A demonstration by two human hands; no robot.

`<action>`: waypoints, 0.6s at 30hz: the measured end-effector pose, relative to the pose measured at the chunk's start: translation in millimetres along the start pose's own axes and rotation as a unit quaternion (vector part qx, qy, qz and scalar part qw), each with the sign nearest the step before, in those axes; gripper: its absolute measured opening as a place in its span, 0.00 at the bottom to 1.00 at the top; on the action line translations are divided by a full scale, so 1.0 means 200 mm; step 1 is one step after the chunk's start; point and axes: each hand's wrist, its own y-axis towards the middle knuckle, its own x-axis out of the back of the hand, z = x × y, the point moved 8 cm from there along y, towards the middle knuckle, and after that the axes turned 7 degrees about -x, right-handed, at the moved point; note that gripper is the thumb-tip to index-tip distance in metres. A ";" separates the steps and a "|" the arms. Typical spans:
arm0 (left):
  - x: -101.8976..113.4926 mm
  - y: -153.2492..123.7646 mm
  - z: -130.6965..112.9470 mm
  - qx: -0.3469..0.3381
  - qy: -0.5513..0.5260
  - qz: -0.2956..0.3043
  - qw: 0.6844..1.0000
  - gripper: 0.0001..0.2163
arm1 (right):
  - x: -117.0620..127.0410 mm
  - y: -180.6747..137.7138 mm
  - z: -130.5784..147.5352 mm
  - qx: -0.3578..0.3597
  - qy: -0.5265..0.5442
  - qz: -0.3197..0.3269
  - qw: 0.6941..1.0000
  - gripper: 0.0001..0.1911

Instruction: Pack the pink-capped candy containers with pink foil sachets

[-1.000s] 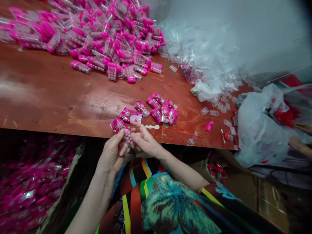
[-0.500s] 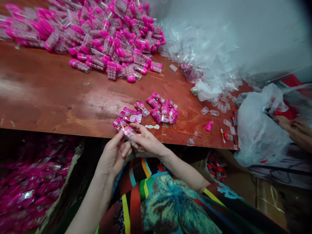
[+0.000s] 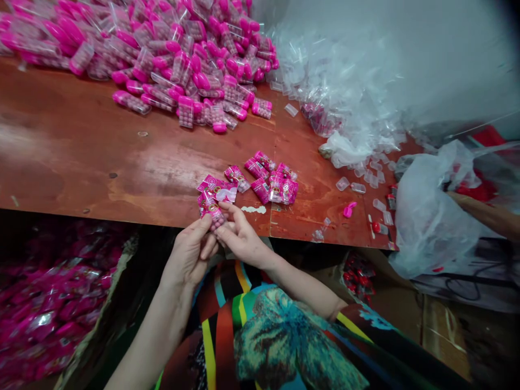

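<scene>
At the table's near edge, my left hand (image 3: 193,246) and my right hand (image 3: 241,236) are both closed on a small pink printed candy packet (image 3: 216,214). Round pink candies show through its near end, between my fingertips. Just beyond it, a flat pink and white printed wrapper (image 3: 225,193) lies on the wood, partly overlapped by the packet. One finished-looking pink packet (image 3: 238,177) rests a little farther off. To its right sits a small cluster of similar pink packets (image 3: 276,189). My lower fingers are partly hidden behind the packet.
A large heap of pink-capped candy tubes (image 3: 187,70) covers the back left of the wooden table (image 3: 81,157). Clear plastic pieces (image 3: 345,76) pile up at back right. A box of pink packets (image 3: 52,314) stands below left. Another person's arm (image 3: 485,214) reaches behind a plastic bag (image 3: 434,216).
The packet has turned more upright between my hands, and its candy-filled end has come closer to my fingertips. At the right, the other person's arm has shifted.
</scene>
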 end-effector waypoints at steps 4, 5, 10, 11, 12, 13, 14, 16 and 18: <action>0.01 -0.03 0.03 0.013 -0.019 0.040 0.999 0.13 | -0.01 0.02 -0.07 -0.052 0.101 0.048 0.992 0.30; 0.01 -0.04 0.04 0.017 -0.018 0.042 0.999 0.13 | -0.01 0.01 -0.08 -0.058 0.099 0.051 0.992 0.30; 0.05 -0.04 0.03 0.016 0.004 0.001 1.000 0.18 | -0.01 -0.03 -0.06 -0.035 -0.019 0.040 0.998 0.33; 0.06 -0.03 0.03 0.010 0.007 -0.013 1.000 0.18 | 0.00 -0.04 -0.06 -0.028 -0.056 0.032 0.998 0.33; 0.06 -0.02 0.03 0.008 0.008 -0.023 1.000 0.18 | 0.00 -0.04 -0.05 -0.021 -0.087 0.024 0.996 0.33; 0.06 -0.02 0.03 0.010 0.008 -0.028 1.000 0.18 | 0.00 -0.05 -0.05 -0.015 -0.103 0.018 0.994 0.32; 0.06 -0.02 0.05 0.017 0.008 -0.026 0.999 0.17 | 0.00 -0.05 -0.05 -0.012 -0.101 0.013 0.995 0.31; 0.05 -0.03 0.08 0.036 0.015 -0.014 0.999 0.17 | 0.01 -0.04 -0.06 -0.021 -0.049 0.004 0.999 0.28; 0.04 -0.05 0.11 0.044 0.031 0.005 0.999 0.17 | 0.02 -0.02 -0.09 -0.048 0.020 0.004 0.999 0.28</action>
